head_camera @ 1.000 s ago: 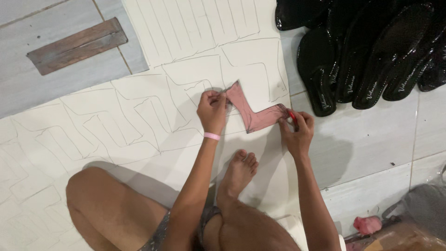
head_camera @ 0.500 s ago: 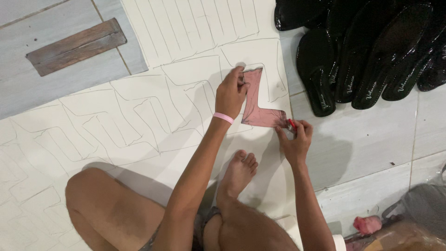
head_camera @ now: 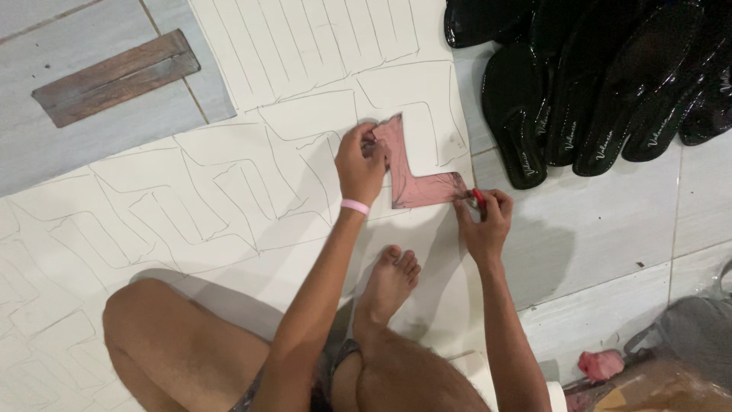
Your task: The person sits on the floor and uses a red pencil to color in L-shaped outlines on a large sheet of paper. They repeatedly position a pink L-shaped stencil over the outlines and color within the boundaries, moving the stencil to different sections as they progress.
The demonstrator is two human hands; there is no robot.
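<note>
A pink L-shaped template [head_camera: 415,185] lies flat on a large white sheet [head_camera: 229,191] covered with traced outlines. My left hand [head_camera: 361,162], with a pink band at the wrist, presses down on the template's upper arm. My right hand [head_camera: 483,220] holds a red pen [head_camera: 477,197] with its tip at the template's lower right end, near the sheet's right edge. My bare foot [head_camera: 389,282] rests on the sheet just below the template.
A pile of glossy black shoe soles [head_camera: 595,84] lies on the floor tiles at the upper right. A brown wooden block [head_camera: 114,76] sits at the upper left. A small pink scrap [head_camera: 598,365] and grey cloth [head_camera: 698,339] lie at the lower right.
My left hand moved the template up and turned it from tilted to lying square on the sheet. My right hand with the pen followed to its lower right end.
</note>
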